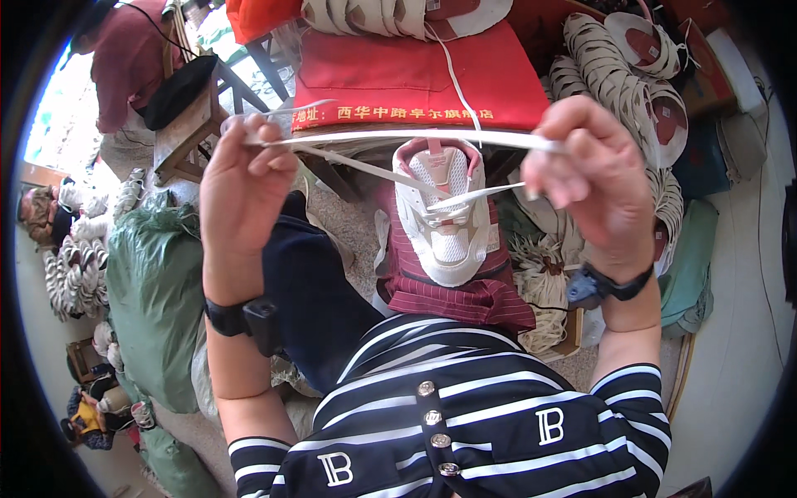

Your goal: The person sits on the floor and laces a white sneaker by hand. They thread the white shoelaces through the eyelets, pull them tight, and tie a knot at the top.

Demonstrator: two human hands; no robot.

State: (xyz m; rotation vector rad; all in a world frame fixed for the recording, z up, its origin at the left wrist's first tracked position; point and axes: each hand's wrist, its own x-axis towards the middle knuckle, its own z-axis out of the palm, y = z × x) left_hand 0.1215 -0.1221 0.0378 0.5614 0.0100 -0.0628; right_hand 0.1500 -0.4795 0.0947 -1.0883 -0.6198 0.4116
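A white sneaker [448,261] with a pink lining rests on a maroon pinstriped cloth [465,305] over my lap, its toe toward me. Its white shoelace [398,135] runs through the lower eyelets, and both ends come up out of the shoe. My left hand [245,183] pinches the lace on the left, with a loose tip trailing beyond the fingers. Across from it, my right hand [594,178] grips the lace too, fingers curled and slightly blurred. One stretch spans nearly straight between the two hands, above the shoe's collar.
Ahead stands a red-covered surface [407,75] bearing stacked shoe uppers [365,15]. More nested uppers [602,75] pile up at the right, above a box of white laces [544,324]. Green sacks [154,290] lie left. A person [129,66] sits near a wooden stool [187,137].
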